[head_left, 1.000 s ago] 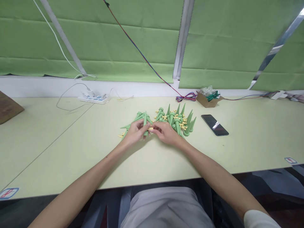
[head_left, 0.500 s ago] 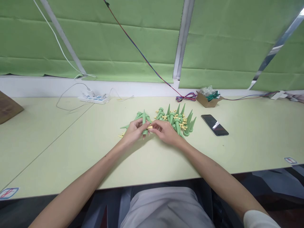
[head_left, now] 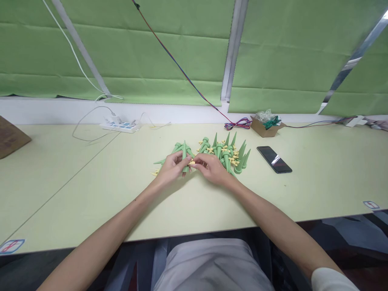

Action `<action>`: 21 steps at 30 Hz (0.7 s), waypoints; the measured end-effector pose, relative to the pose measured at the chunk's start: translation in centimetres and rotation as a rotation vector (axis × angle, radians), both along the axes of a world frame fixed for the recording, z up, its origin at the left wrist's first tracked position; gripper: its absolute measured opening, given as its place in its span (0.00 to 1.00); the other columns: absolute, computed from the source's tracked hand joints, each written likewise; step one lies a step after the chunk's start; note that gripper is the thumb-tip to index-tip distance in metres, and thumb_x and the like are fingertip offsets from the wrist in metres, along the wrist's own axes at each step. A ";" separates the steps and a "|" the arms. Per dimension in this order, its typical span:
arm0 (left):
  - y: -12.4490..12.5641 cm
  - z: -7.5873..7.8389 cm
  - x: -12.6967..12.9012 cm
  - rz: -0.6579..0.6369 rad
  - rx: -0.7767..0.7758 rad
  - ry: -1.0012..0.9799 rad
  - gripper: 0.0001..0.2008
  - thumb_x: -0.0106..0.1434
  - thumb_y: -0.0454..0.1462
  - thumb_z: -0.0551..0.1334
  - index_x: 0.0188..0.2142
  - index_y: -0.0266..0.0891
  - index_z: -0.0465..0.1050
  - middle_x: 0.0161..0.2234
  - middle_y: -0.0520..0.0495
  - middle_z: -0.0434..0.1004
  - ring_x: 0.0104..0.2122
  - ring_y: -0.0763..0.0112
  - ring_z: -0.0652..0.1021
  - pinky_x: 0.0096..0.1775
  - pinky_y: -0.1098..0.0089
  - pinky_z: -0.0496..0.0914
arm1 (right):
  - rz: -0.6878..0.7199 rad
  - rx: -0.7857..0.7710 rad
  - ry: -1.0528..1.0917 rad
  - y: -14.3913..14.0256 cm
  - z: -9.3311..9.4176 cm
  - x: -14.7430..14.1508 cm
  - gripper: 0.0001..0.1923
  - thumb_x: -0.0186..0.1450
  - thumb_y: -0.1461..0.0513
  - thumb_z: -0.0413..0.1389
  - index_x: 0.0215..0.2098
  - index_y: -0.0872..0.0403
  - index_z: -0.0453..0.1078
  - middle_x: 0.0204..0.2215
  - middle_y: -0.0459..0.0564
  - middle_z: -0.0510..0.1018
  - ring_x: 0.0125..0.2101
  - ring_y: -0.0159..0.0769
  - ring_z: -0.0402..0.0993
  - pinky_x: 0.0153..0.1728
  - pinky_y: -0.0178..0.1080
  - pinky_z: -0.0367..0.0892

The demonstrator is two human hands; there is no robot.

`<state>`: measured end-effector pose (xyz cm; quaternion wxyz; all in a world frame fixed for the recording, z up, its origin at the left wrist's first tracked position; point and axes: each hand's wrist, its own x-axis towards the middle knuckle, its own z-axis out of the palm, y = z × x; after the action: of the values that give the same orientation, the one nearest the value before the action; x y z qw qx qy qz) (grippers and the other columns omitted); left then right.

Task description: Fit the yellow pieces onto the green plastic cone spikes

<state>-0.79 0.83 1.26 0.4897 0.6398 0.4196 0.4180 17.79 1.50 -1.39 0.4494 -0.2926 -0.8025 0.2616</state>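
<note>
My left hand [head_left: 171, 169] grips a green plastic cone spike [head_left: 184, 155] with its tip pointing away from me. My right hand [head_left: 212, 169] pinches a small yellow piece [head_left: 192, 163] against the spike's wide end. Both hands meet at the table's middle. Right behind my right hand lies a pile of green spikes and yellow pieces [head_left: 227, 153]. A smaller group of green spikes [head_left: 177, 148] lies behind my left hand.
A black phone [head_left: 274, 159] lies to the right of the pile. A small cardboard box [head_left: 265, 124] with green wire sits at the back, next to coiled cables [head_left: 237, 124]. A white power strip [head_left: 120, 126] is at the back left, a brown box [head_left: 10, 137] at the far left.
The spike in my left hand has tilted slightly more upright. My hands have shifted only a little and stay together on the spike.
</note>
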 end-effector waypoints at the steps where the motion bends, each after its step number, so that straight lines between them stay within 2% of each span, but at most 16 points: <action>1: -0.1 0.1 0.0 -0.002 0.006 0.008 0.17 0.62 0.51 0.67 0.33 0.39 0.73 0.27 0.50 0.74 0.23 0.73 0.73 0.21 0.73 0.65 | 0.000 0.000 -0.005 0.0 0.0 0.0 0.09 0.71 0.61 0.55 0.33 0.53 0.71 0.27 0.45 0.77 0.27 0.31 0.69 0.31 0.35 0.64; 8: -0.5 0.5 0.2 -0.003 0.022 0.034 0.17 0.62 0.51 0.66 0.32 0.40 0.72 0.25 0.50 0.73 0.22 0.72 0.72 0.21 0.72 0.63 | -0.013 -0.025 -0.049 -0.1 0.1 0.1 0.10 0.71 0.60 0.55 0.32 0.53 0.71 0.27 0.45 0.77 0.26 0.31 0.67 0.31 0.34 0.61; 21: -0.3 0.3 -0.1 -0.053 0.042 0.028 0.16 0.65 0.50 0.64 0.32 0.39 0.72 0.26 0.51 0.71 0.23 0.73 0.70 0.23 0.72 0.65 | -0.023 -0.009 -0.075 -0.2 0.3 0.0 0.11 0.71 0.61 0.54 0.31 0.54 0.72 0.24 0.44 0.74 0.24 0.30 0.62 0.30 0.34 0.59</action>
<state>-0.84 0.53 1.52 0.4810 0.6666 0.4005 0.4047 17.81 1.32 -1.13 0.4206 -0.3133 -0.8142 0.2491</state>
